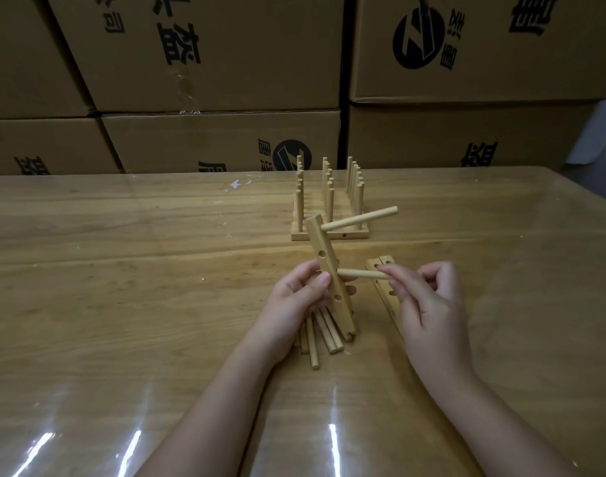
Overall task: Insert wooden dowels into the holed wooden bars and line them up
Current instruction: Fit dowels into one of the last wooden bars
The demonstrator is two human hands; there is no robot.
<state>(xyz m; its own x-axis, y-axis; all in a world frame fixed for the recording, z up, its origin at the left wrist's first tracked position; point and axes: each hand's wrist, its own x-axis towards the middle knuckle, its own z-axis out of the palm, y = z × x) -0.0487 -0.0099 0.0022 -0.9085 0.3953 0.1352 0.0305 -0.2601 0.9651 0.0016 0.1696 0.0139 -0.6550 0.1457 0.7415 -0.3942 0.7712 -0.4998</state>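
- The pale, square-edged wooden bar with round holes [329, 273] is held tilted above the desk, near the centre of the view, with its lower end down among the loose dowels. One long round wooden dowel [359, 218] already sits in its upper hole and sticks out to the right.
- The left hand [291, 304] has its grip closed around the middle of this bar, thumb on the front face.
- The right hand [429, 304] has a narrow grip, fingertips pinched on a second, shorter-looking dowel [362, 274], whose tip is at the side of the bar by a middle hole.
- Risk: I judge that if this dowel enters at an angle, it can jam in the hole or push the bar to turn in the left hand.
- Risk: the upper dowel sticks out just in front of the finished row of bars with upright dowels [329, 208]; a swing of the bar could knock these out of line.
- Risk: the bundle of loose light wooden dowels [320, 333] under the left hand can roll on the glossy, plastic-covered wooden desk [122, 270] if the bar end pushes them.
- Hard to see: whether the second dowel's tip is already inside the hole; the bar's edge covers that place.
- The spare holed wooden bars [386, 287] lying flat are partly hidden by the right hand, so I cannot count them.
- The stacked brown cardboard boxes [208, 63] behind are cut off by the frame.
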